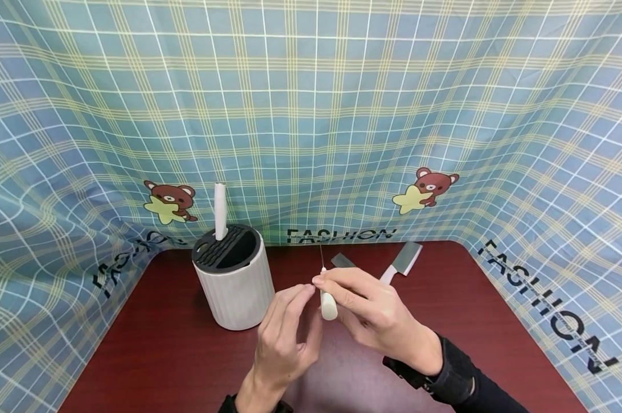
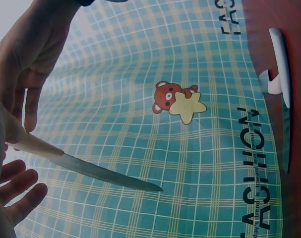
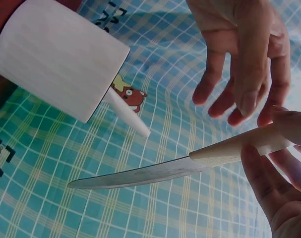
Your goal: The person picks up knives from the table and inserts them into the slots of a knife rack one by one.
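Note:
My right hand [image 1: 375,310] pinches the pale handle [image 3: 239,146] of a knife between thumb and fingers. Its narrow, slightly curved blade [image 3: 135,177] points away from me, above the table. Close to the handle's left side is my left hand [image 1: 285,338], its fingers loosely bent and not wrapped round the knife. In the right wrist view, left fingertips come right up to the handle. To the left stands a white ribbed knife holder [image 1: 238,298] with a black slotted top, and one white knife handle [image 1: 220,212] sticks up from it.
On the dark red table [image 1: 151,350], beyond my right hand, lies a cleaver [image 1: 407,259] with a white handle. Another wide blade [image 1: 342,261] shows beside it, partly hidden by the hand. A checked cloth [image 1: 311,143] with printed bears walls the back and sides.

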Available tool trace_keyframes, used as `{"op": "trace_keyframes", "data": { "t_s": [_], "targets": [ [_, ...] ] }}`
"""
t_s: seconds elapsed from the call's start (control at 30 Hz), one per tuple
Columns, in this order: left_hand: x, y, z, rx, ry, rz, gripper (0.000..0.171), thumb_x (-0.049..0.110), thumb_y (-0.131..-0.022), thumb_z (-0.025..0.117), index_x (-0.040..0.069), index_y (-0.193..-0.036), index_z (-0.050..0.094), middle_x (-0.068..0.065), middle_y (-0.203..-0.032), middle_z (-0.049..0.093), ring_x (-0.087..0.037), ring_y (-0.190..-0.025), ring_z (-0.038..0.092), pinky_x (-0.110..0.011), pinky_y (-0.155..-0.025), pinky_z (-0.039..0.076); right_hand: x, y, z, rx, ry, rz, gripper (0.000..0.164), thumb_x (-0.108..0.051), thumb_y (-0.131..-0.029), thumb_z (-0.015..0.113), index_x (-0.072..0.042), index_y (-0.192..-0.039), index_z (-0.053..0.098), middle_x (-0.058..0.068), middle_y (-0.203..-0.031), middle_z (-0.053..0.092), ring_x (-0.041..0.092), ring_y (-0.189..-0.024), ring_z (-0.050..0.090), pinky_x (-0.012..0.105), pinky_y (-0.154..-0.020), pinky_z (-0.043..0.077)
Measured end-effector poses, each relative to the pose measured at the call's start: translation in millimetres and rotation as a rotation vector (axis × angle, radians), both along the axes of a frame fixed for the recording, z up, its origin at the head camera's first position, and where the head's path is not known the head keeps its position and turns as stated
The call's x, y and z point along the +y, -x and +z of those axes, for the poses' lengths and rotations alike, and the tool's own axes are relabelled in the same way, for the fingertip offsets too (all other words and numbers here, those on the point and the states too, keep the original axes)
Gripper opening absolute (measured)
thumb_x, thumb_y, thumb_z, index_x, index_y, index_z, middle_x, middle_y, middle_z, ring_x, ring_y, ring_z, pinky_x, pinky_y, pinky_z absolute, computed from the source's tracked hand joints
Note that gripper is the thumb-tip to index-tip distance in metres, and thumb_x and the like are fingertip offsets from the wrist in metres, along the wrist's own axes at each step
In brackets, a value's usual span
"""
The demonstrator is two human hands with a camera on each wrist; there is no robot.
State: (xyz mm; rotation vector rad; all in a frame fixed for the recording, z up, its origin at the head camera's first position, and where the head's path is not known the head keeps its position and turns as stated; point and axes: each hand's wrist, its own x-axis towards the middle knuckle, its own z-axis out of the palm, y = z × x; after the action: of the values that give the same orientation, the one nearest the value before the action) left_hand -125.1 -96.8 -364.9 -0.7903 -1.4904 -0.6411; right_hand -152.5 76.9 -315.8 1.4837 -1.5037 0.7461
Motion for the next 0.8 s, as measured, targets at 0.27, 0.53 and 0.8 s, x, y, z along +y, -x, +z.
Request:
{"op": "trace_keyframes", "data": {
  "t_s": [0.27, 0.53, 0.8],
  "targets": [
    [-0.6, -1.7, 3.2, 0.07, -0.017, -0.021, 0.028, 0.013, -0.096, 0.064, -0.014, -0.102, 0.065, -0.022, -0.094, 0.068, -0.028, -0.08, 0.067, -0.03, -0.074, 0.056, -6.5, -5.8, -0.4, -0.024, -0.009, 0.032, 0.023, -0.001, -0.099, 0.058, 0.009, -0.116, 0.069, 0.018, -0.111, 0.069, 0.027, -0.101, 0.068, 0.03, -0.095, 0.056],
    [-0.7, -0.5, 4.2, 0.192, -0.03, 0.011, 0.025, 0.013, -0.096, 0.063, -0.012, -0.093, 0.065, -0.021, -0.086, 0.068, -0.027, -0.072, 0.066, -0.028, -0.068, 0.055, -11.7, -9.6, -4.9, -0.022, 0.013, 0.049, 0.022, -0.002, -0.099, 0.057, 0.008, -0.115, 0.07, 0.019, -0.107, 0.068, 0.026, -0.099, 0.068, 0.028, -0.089, 0.057],
    [0.1, 0.5, 2.4, 0.222, -0.06, -0.008, 0.019, 0.007, -0.097, 0.063, -0.011, -0.09, 0.065, -0.02, -0.082, 0.067, -0.025, -0.069, 0.064, -0.025, -0.065, 0.054, -15.1, -13.1, -11.7, -0.059, 0.044, 0.058, 0.021, -0.006, -0.098, 0.062, 0.006, -0.113, 0.071, 0.019, -0.104, 0.066, 0.024, -0.096, 0.066, 0.027, -0.083, 0.056]
  ]
}}
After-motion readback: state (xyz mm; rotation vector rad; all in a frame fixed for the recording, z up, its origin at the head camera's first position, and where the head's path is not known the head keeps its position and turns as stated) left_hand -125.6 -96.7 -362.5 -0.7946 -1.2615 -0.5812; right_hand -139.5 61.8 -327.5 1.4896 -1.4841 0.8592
